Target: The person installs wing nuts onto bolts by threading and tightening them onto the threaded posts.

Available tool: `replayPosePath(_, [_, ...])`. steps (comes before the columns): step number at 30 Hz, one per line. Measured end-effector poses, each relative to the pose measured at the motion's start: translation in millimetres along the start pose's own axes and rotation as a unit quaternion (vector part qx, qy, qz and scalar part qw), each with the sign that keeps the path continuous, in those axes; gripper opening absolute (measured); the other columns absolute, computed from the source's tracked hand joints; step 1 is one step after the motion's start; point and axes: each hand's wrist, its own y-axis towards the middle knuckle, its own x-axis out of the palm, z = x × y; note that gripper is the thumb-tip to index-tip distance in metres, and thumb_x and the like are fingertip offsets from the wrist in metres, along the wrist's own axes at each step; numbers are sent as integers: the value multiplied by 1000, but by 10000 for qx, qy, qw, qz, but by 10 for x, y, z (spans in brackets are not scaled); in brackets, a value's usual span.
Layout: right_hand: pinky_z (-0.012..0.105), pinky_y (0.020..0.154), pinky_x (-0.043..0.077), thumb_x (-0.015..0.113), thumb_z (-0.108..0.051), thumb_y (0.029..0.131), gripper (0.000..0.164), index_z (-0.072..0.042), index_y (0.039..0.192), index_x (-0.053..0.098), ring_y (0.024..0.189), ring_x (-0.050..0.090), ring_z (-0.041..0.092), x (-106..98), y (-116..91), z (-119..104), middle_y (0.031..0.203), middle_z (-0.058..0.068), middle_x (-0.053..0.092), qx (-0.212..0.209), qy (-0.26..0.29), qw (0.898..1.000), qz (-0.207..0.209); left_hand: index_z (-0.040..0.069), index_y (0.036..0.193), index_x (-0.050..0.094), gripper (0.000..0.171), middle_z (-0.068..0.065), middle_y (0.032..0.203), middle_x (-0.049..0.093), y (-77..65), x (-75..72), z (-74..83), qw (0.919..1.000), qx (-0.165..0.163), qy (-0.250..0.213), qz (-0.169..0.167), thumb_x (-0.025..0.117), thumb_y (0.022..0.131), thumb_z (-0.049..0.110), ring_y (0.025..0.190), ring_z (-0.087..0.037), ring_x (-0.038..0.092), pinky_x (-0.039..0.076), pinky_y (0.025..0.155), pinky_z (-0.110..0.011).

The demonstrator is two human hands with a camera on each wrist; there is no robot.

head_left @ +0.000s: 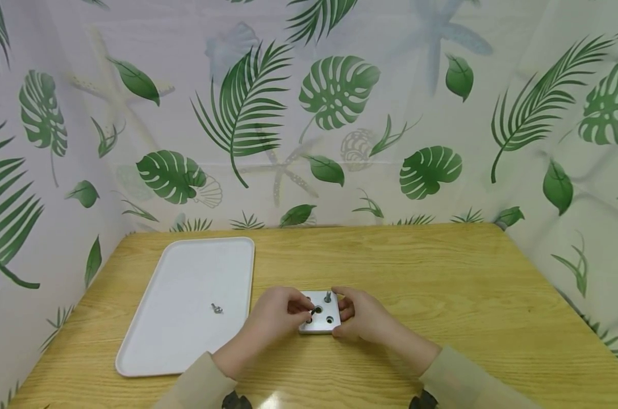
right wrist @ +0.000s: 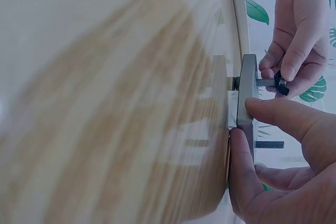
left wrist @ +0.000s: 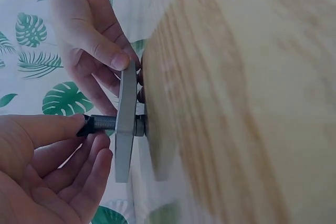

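A square metal plate with several holes is held just above the wooden table. Bolts point upward through it, their heads underneath. My left hand pinches a black wing nut at the top of one bolt, on the plate's left side. The right hand grips the plate's right edge between thumb and fingers. Near that hand, a second bolt stands with bare thread. My left fingers hide part of the plate in the head view.
To the left lies a white tray with a few small metal fasteners on it. The wooden table extends to the right and behind the plate. A leaf-patterned cloth hangs at the back and sides.
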Motion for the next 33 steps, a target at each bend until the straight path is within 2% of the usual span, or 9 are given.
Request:
replayPosePath(9, [28,73,51,85,-2,63,84,-1,137,45,86,61,16,0,4,-23,102,8,60,58,-86,9999,-30,17,87,75,18,2,93,72,23,-25,-71,9997,168,-180,-59,65,85,2,85,-8,65,50,74,-21])
replayPosePath(15, [28,73,52,85,-2,63,84,0,137,45,86,61,16,1,4,-25,102,8,60,61,-41,10000,-32,13,90,75,18,1,92,72,16,-28,-58,9996,180,-208,-45,63,85,1,82,-8,65,50,71,-20])
replayPosePath(19, [28,72,52,85,-1,63,83,-1,137,45,85,61,15,-1,2,-23,102,8,60,76,-17,10000,-8,9,93,73,15,2,85,71,-2,2,-33,9997,162,-162,91,63,81,8,75,-7,63,50,67,-19])
replayPosePath(21, [28,72,52,85,-1,64,83,-1,137,45,85,61,15,-2,1,-21,102,8,60,78,-21,10000,-2,12,91,72,13,6,79,68,-11,31,-10,9997,41,-85,204,67,82,18,71,-5,61,49,64,-20])
replayPosePath(24, [29,73,52,85,-2,64,83,-1,137,45,85,62,15,-4,-2,-20,102,8,61,69,-49,10000,-6,16,87,71,20,10,73,65,-16,72,37,9991,-181,137,354,72,81,35,65,-3,58,47,59,-20])
replayPosePath(26, [29,73,53,85,-2,64,83,-1,137,45,86,62,15,-6,-5,-20,103,8,61,48,-64,10000,-9,18,84,70,23,11,71,63,-11,85,68,9984,-280,287,394,73,79,40,63,-2,57,46,57,-21])
replayPosePath(30, [29,73,53,85,-2,64,83,-1,137,45,86,62,15,-6,-10,-33,103,8,61,57,-69,10000,-6,20,81,69,18,11,70,63,6,86,96,9977,-326,464,363,73,81,38,63,-2,56,45,57,-21])
replayPosePath(33, [29,73,52,85,-3,64,83,-2,137,45,86,61,15,-3,-9,-38,103,7,61,112,-78,9999,-5,20,81,69,15,11,70,62,9,81,95,9981,-317,432,293,72,82,34,63,-3,56,45,57,-22])
